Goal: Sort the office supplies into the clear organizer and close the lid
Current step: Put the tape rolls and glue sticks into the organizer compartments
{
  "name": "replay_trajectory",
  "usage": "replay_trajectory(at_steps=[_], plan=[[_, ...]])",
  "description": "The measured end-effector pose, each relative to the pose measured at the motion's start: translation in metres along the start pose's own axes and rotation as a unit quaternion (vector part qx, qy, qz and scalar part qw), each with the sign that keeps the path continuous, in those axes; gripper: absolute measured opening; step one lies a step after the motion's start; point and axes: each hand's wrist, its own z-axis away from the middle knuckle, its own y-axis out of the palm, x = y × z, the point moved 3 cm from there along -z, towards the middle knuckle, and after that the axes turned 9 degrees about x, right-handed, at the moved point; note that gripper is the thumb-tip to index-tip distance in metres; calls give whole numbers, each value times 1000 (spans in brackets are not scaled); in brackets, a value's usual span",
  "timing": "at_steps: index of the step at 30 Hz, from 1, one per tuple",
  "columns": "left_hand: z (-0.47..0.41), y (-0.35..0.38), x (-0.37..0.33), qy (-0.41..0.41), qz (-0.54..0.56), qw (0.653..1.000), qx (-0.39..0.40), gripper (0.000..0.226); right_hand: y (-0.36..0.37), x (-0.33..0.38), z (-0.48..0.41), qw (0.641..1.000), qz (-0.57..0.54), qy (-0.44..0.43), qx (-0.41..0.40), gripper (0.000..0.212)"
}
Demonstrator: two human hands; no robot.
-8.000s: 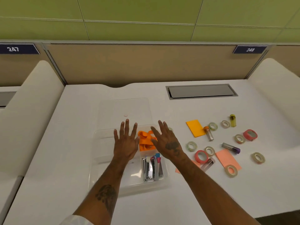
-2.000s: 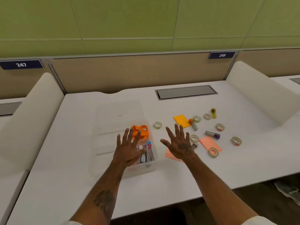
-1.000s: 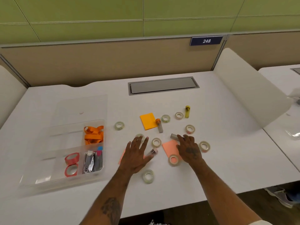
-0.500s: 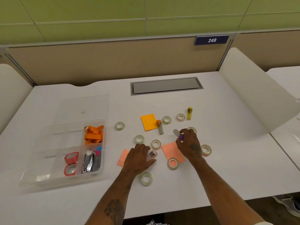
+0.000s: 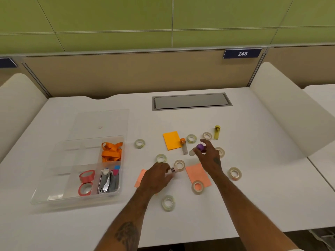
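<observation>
Right of the organizer [image 5: 54,200], nine clear tape rolls [image 5: 139,143], four tubes, right hand [image 5: 208,156] grip closed on purple-capped tube [image 5: 196,149], left hand [image 5: 155,178] grip pinching a half-hidden tube [image 5: 173,169].

White table [image 5: 72,229] with clear organizer [image 5: 45,192] at left, lid [image 5: 101,122] open behind it. Inside: orange bands [image 5: 111,152], two red tape rolls [image 5: 86,182], metal clips [image 5: 107,182]. Right hand [image 5: 208,156] raised just above table, grip closed on purple-capped tube [image 5: 196,149]. Left hand [image 5: 155,176] low at table, fingers closed on small tube with white cap [image 5: 173,169]. Scattered nearby: clear tape rolls [image 5: 168,202], orange note pad [image 5: 172,140], pink note pad [image 5: 198,175], yellow tube [image 5: 217,132].
</observation>
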Motion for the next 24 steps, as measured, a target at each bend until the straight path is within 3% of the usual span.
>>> replay_trajectory(at_steps=[4,10,17,24], plan=[[3,-28,2,14,122,992,-43,50,11,22,-2,1000,2,-14,-22,35],[11,-85,33,20,200,973,-109,37,49,65,-4,994,79,-74,7,36],[37,-153,115,-26,227,954,-196,28,131,130,0,989,58,-129,44,30],[70,-202,217,-78,172,958,-214,25,226,194,9,986,81,-124,82,34]])
